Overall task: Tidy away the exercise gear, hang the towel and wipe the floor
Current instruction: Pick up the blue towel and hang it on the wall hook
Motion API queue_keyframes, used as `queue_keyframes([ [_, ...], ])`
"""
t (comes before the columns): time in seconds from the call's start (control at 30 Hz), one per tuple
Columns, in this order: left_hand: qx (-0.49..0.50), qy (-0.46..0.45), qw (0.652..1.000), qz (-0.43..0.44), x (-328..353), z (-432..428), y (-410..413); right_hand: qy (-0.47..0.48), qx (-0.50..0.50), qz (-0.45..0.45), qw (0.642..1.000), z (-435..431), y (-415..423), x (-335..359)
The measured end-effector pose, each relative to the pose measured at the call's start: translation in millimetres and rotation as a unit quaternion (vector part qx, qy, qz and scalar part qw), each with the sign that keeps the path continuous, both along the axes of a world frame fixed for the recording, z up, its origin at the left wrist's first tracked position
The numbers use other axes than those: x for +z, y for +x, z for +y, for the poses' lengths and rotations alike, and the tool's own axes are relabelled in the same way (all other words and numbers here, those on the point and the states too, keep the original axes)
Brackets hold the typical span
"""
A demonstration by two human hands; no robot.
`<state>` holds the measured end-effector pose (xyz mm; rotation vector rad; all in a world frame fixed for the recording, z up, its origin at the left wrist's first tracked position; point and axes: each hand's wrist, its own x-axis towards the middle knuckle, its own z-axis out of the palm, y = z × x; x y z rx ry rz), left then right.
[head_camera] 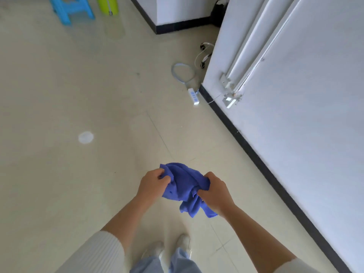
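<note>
Left grip (152, 184) and right grip (215, 192) each clamp the crumpled blue cloth towel (185, 186) bunched between them. It looks soft, light and floppy, probably best pinched at 2 corners.

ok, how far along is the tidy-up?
Done: hard to confirm. A green roll stands upright by the blue stool, possibly gear already stowed. In hand: the left hand and right hand both grip a bunched blue cloth, held above the floor. Left: the cloth is neither hung nor wiping yet, and a pale spot shows on the floor.
</note>
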<state>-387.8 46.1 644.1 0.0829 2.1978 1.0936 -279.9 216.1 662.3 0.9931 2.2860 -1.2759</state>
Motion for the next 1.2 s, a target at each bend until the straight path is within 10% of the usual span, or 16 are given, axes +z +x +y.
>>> queue_keyframes([
  [0.3, -0.224, 0.097, 0.968, 0.061, 156, 94, 3, 0.085, -0.178, 0.067, 0.978, 48, 92, 121],
  [0.6, -0.426, 0.254, 0.856, 0.148, 316, 232, 91, 0.198, -0.418, 0.211, 0.861, 97, 245, 262],
  [1.2, -0.757, 0.244, 0.606, 0.019, 388, 313, 589, 0.130, -0.622, 0.154, 0.757, 32, 701, 289],
])
